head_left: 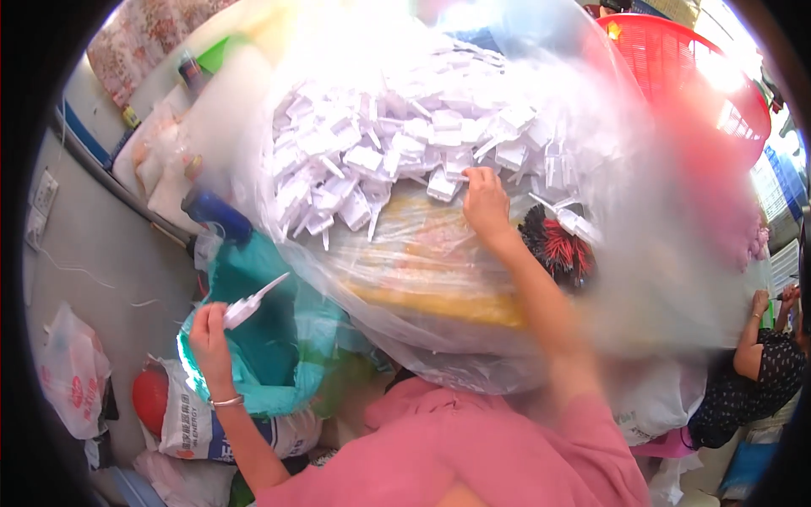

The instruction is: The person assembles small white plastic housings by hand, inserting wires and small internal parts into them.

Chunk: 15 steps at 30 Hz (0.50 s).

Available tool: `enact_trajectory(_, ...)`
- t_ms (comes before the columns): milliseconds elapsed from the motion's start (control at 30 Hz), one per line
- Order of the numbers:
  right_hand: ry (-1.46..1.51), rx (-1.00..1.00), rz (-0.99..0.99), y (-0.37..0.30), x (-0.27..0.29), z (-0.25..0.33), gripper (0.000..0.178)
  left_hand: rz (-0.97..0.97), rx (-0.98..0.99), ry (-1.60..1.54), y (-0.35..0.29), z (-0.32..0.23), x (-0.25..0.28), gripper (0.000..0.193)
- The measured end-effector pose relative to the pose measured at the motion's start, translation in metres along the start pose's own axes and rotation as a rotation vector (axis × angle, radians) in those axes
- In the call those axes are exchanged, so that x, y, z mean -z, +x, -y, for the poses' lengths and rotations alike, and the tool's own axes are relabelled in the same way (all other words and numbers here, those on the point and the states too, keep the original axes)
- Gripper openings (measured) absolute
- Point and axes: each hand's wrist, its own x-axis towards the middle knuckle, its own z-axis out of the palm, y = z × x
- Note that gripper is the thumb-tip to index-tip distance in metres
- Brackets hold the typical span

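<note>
My left hand (211, 340) is closed on a white plastic piece (245, 311) with a long thin stem that points up and right. It hangs over the mouth of a teal bag (308, 384), at the bag's left rim. At the near edge of a heap of similar white plastic pieces (414, 139), the fingers of my right hand (487, 203) pinch the stem of one white plastic piece (443, 186). Beside my right forearm lies a bundle of red and black wire-like strands (564, 251), with a white piece (576, 225) across its top.
Clear plastic sheeting (422, 270) covers the work surface under the heap. A red perforated basket (667, 59) stands far right. Left of the heap lies a dark blue cylinder (216, 213). Printed sacks (187, 414) and a red ball-like object (150, 401) sit lower left. Another person (752, 380) works at right.
</note>
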Motion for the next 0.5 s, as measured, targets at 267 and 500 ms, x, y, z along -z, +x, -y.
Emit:
enact_trajectory(267,-0.520,0.335,-0.225,0.031,-0.032,-0.028,0.017,-0.010,-0.244,-0.012,-0.031,-0.052,-0.042,0.022)
enact_trajectory(500,0.075,-0.077,-0.142,0.012,0.107,0.028,0.026,0.404,-0.089,-0.608,-0.043,-0.090,-0.144,0.022)
